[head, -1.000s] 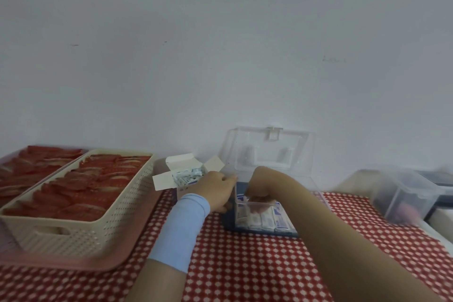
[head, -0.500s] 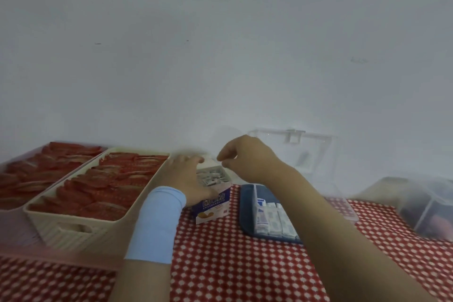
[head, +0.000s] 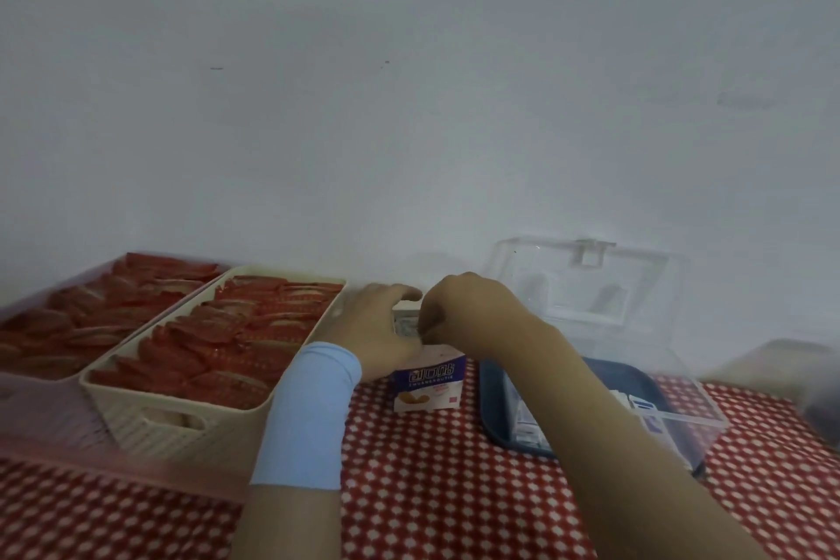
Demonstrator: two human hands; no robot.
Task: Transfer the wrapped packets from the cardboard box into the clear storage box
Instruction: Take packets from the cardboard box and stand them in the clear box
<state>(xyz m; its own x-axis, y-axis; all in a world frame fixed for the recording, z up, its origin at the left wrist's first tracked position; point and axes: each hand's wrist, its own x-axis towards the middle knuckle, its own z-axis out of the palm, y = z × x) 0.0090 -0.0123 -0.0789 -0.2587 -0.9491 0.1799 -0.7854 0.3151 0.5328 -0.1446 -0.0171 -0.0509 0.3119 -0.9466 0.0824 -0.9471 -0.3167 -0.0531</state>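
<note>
Left grip [head: 377, 327], right grip [head: 468, 309] apparently curled

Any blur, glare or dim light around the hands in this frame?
Head view: dim, flat light; blur smears the pink plastic tray at left; faint glints on the clear storage box's lid; right hand at the purple-and-white cardboard box, grip too soft to read.

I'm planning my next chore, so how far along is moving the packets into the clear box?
Done: several packets sit in the clear box. In hand: the left hand grips the cardboard box while the right hand dips curled fingers into its open top. Left: remaining packets visible inside it.
</note>
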